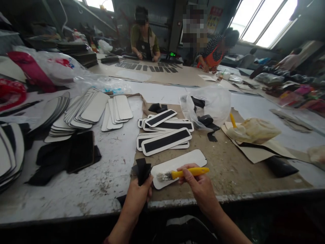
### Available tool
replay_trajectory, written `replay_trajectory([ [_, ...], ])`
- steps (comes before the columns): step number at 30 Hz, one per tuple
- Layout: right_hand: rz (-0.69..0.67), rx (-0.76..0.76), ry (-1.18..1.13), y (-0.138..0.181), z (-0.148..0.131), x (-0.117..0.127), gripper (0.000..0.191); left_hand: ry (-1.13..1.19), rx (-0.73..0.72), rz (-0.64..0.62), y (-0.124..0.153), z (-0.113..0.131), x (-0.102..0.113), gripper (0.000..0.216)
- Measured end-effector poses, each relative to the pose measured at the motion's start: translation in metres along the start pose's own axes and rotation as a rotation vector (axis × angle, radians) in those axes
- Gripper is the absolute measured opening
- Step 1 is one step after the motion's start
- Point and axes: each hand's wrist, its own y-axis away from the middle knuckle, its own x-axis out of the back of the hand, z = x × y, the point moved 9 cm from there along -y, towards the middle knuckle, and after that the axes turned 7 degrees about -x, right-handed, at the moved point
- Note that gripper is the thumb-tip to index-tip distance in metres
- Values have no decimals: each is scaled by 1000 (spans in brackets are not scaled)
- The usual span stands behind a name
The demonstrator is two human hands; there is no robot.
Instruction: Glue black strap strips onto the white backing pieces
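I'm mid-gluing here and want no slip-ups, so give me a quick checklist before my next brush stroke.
1. Brush gripped in right hand: ok.
2. Bristles over the white panel: ok.
3. Black strip held ready in left hand: ok.
4. White panel lying flat on the brown mat: ok.
5. Glue on the bristles: cannot tell.
6. Finished striped panels stacked apart from the brush: ok.

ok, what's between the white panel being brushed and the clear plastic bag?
Head view: a fanned stack of black-striped white panels lies between the white panel and the plastic bag.
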Motion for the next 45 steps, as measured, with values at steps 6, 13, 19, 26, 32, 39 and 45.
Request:
replay_trajectory([
  [6,75,62,100,-1,-12,12,28,9,14,-7,1,1,-1,38],
  [13,13,19,44,-8,-3,-1,28,-4,7,2,-4,-6,0,42],
  [19,159,54,228,-20,-1,49,30,-27,-8,23,-2,-7,2,43],
  [26,273,159,465,-28,-10,96,29,-66,-31,72,2,4,3,44],
  [32,328,290,642,-28,-27,112,24,-93,-10,98,8,12,3,44],
  [39,228,474,668,-6,-36,81,14,-123,-20,83,6,8,4,49],
  [45,70,348,370,23,-28,12,15,-113,6,55,2,0,5,50],
])
